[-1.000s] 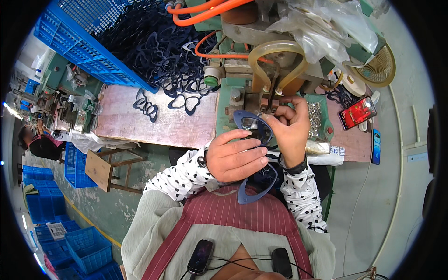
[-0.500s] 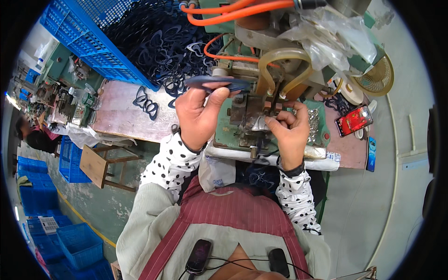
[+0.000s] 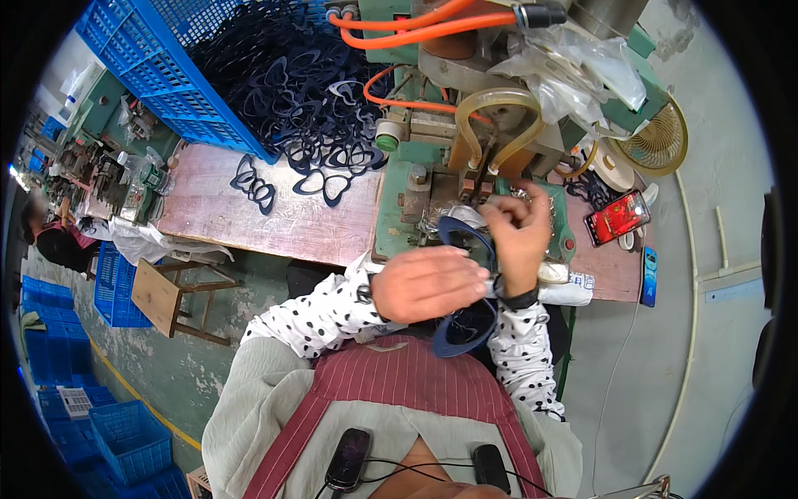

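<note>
Navy cutout (image 3: 444, 342), left hand (image 3: 426, 285) across, machine (image 3: 432, 125) beyond

Dotted sleeves (image 3: 301, 323), striped apron (image 3: 407, 376)

The white sleeves have black dots and dark cuffs (image 3: 521, 300). The maroon apron, thinly pale-striped, has 2 straps (image 3: 287, 445) over a grey-green top (image 3: 258, 391). 2 black devices (image 3: 347, 459) with thin black cables (image 3: 407, 462) sit at the chest.

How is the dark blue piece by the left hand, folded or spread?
Apparently spread: the dark blue piece shows one loop above the left hand and another below. The hand hides its middle.
</note>
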Demonstrator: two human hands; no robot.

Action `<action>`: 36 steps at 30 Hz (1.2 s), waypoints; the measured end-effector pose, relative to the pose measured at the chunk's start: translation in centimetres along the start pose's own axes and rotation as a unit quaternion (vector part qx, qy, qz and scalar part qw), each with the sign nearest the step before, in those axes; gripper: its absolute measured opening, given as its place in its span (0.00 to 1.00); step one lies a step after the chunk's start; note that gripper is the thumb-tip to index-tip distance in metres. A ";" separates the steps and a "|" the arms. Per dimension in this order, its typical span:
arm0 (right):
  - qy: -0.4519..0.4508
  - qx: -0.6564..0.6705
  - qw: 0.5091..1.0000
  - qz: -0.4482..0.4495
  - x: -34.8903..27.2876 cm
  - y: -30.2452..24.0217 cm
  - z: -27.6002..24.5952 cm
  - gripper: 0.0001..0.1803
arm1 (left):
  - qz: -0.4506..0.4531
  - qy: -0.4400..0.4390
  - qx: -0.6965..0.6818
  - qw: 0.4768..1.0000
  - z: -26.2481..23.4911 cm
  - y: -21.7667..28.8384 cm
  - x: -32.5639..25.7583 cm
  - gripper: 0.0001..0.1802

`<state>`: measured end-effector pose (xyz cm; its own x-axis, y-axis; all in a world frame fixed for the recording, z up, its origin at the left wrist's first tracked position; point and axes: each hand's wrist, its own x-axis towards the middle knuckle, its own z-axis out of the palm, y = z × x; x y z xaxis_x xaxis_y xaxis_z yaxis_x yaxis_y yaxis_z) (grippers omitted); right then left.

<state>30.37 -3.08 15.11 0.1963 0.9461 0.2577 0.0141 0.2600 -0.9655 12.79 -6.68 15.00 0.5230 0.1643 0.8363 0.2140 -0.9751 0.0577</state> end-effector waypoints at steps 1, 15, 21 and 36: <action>0.021 -0.036 0.999 -0.021 0.7 1.1 -1.4 0.25 | 0.018 -0.036 -0.007 0.999 0.4 0.1 0.2 0.19; -0.048 -0.641 0.739 -0.203 2.5 10.7 -8.7 0.24 | -0.021 -0.028 -0.036 0.999 1.7 -0.9 -0.2 0.20; 0.004 -0.534 0.815 -0.225 4.6 12.8 -9.8 0.08 | -0.018 -0.066 -0.044 0.997 0.9 -0.8 -0.6 0.19; 0.130 -0.429 0.843 -0.297 3.9 10.7 -9.8 0.05 | -0.331 -0.153 0.292 0.884 -1.2 -31.7 -25.9 0.32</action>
<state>40.86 1.46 5.40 0.1111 0.5955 0.7956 0.8679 0.3319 -0.3697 -8.56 19.74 -7.84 0.3045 0.7898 0.5325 0.8990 -0.4230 0.1132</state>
